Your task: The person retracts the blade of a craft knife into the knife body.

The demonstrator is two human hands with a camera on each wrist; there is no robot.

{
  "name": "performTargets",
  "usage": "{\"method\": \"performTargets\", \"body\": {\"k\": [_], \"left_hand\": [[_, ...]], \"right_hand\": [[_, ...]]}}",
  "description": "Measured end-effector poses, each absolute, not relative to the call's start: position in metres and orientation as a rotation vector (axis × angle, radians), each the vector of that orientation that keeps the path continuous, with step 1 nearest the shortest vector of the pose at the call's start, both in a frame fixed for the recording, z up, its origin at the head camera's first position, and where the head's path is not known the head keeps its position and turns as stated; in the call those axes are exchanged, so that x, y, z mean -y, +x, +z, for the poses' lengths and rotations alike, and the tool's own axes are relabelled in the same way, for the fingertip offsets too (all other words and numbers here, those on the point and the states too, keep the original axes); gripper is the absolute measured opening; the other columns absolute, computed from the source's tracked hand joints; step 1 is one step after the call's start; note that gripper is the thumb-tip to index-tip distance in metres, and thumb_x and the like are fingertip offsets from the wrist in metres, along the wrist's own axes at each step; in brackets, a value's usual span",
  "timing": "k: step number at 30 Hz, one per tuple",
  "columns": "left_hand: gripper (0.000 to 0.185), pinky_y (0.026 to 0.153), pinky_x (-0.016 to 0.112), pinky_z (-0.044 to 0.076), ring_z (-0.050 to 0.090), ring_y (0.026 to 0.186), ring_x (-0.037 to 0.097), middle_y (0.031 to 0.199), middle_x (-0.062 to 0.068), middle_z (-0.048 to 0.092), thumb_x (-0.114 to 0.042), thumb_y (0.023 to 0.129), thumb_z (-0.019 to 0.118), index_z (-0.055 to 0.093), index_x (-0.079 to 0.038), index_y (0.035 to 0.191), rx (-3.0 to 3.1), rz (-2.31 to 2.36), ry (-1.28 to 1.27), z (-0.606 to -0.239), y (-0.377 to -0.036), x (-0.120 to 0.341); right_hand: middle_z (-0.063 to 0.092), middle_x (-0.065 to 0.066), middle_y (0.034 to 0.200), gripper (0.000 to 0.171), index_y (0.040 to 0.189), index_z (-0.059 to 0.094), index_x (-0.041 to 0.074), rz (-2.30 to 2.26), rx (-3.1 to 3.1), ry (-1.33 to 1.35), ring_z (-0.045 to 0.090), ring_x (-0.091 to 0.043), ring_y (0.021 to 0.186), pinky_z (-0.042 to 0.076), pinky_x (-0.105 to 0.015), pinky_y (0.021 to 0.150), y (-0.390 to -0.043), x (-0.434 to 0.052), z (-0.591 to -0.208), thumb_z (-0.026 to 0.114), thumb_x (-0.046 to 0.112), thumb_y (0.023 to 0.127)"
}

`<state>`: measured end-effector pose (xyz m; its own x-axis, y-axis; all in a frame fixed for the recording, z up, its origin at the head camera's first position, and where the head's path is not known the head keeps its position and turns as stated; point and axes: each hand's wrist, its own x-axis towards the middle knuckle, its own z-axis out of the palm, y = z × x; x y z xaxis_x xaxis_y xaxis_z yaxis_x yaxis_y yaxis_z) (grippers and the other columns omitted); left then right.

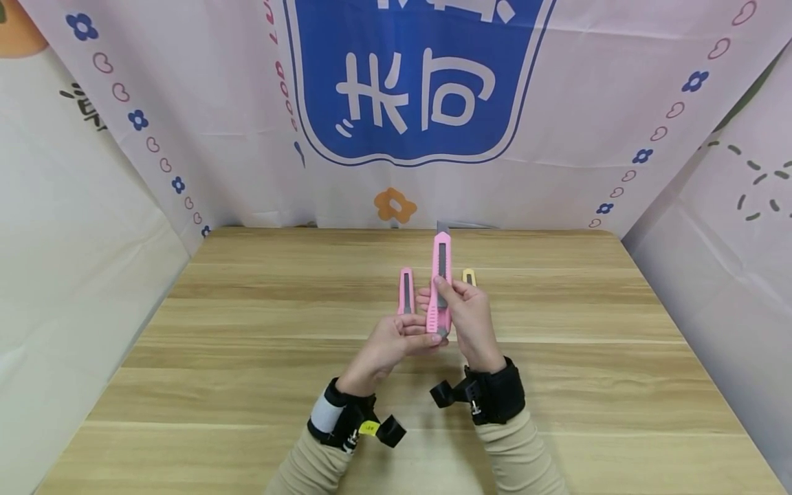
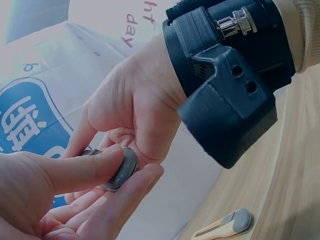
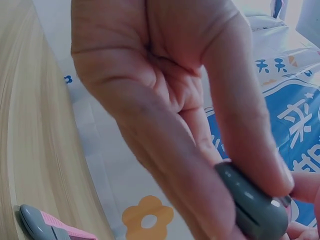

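Note:
A pink utility knife [image 1: 441,275] with a grey blade showing at its top is held upright over the table. My left hand [image 1: 394,342] pinches its grey lower end [image 2: 124,169] between thumb and fingers. Around its middle, my right hand [image 1: 473,317] grips it, thumb lying on the front by the slider track. The right wrist view shows the grey end cap [image 3: 255,205] by the fingers of both hands. Behind the hands, a second pink utility knife [image 1: 405,289] lies on the table, with a yellow utility knife [image 2: 225,225] farther right, partly hidden in the head view.
The wooden table [image 1: 247,330] spreads out on both sides of the hands. A printed cloth [image 1: 247,179] hangs along its back edge, and pale cloth walls stand left and right. Both wrists wear black bands with small cameras.

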<state>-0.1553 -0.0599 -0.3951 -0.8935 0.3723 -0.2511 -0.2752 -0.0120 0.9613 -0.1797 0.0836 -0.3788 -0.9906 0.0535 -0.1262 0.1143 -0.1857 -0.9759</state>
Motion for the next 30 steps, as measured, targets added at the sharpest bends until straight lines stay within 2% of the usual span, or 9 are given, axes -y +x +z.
{"method": "performTargets", "body": {"k": [6,10,16,25,27,30], "left_hand": [[0.034,0.095,0.038,0.057,0.073,0.091,0.014,0.116,0.022,0.069,0.003,0.086,0.065,0.060,0.007,0.120,-1.822,1.980,0.060,-0.3944,-0.1545,0.0596],[0.033,0.092,0.035,0.059,0.073,0.089,0.013,0.114,0.021,0.070,0.003,0.086,0.066,0.061,0.007,0.118,-1.851,1.965,0.060,-0.3941,-0.1538,0.0597],[0.031,0.096,0.041,0.057,0.074,0.087,0.012,0.111,0.021,0.071,0.002,0.086,0.066,0.062,0.008,0.117,-1.856,1.950,0.076,-0.3959,-0.1538,0.0579],[0.032,0.097,0.041,0.056,0.073,0.087,0.011,0.114,0.025,0.069,0.002,0.087,0.064,0.060,0.011,0.117,-1.862,1.939,0.107,-0.3967,-0.1542,0.0581],[0.032,0.096,0.041,0.056,0.073,0.087,0.011,0.114,0.025,0.069,0.002,0.088,0.064,0.060,0.012,0.118,-1.861,1.939,0.113,-0.3964,-0.1540,0.0586],[0.031,0.096,0.041,0.057,0.073,0.088,0.012,0.113,0.025,0.069,0.002,0.088,0.064,0.060,0.011,0.118,-1.853,1.939,0.113,-0.3953,-0.1535,0.0594]], "right_hand": [[0.078,-0.004,0.080,0.035,0.108,0.068,-0.007,-2.337,-2.024,0.270,0.070,-0.007,0.079,0.055,-0.017,0.073,-0.1807,-0.0826,-0.3795,0.062,0.024,0.094],[0.076,-0.007,0.082,0.034,0.103,0.068,-0.011,-2.341,-2.063,0.284,0.065,-0.007,0.079,0.053,-0.017,0.070,-0.1814,-0.0821,-0.3812,0.063,0.021,0.094],[0.077,-0.006,0.078,0.033,0.106,0.066,-0.015,-2.358,-2.074,0.261,0.070,-0.009,0.076,0.057,-0.017,0.069,-0.1808,-0.0829,-0.3824,0.062,0.016,0.094],[0.075,0.002,0.067,0.032,0.103,0.066,-0.016,-2.401,-2.034,0.226,0.073,-0.012,0.072,0.058,-0.017,0.067,-0.1797,-0.0827,-0.3831,0.062,0.014,0.094],[0.076,-0.001,0.069,0.032,0.103,0.066,-0.016,-2.410,-2.027,0.217,0.073,-0.011,0.070,0.058,-0.018,0.066,-0.1797,-0.0827,-0.3835,0.062,0.014,0.094],[0.076,-0.014,0.077,0.032,0.103,0.065,-0.017,-2.420,-2.021,0.204,0.073,-0.011,0.067,0.059,-0.019,0.066,-0.1796,-0.0828,-0.3838,0.061,0.013,0.094]]}}
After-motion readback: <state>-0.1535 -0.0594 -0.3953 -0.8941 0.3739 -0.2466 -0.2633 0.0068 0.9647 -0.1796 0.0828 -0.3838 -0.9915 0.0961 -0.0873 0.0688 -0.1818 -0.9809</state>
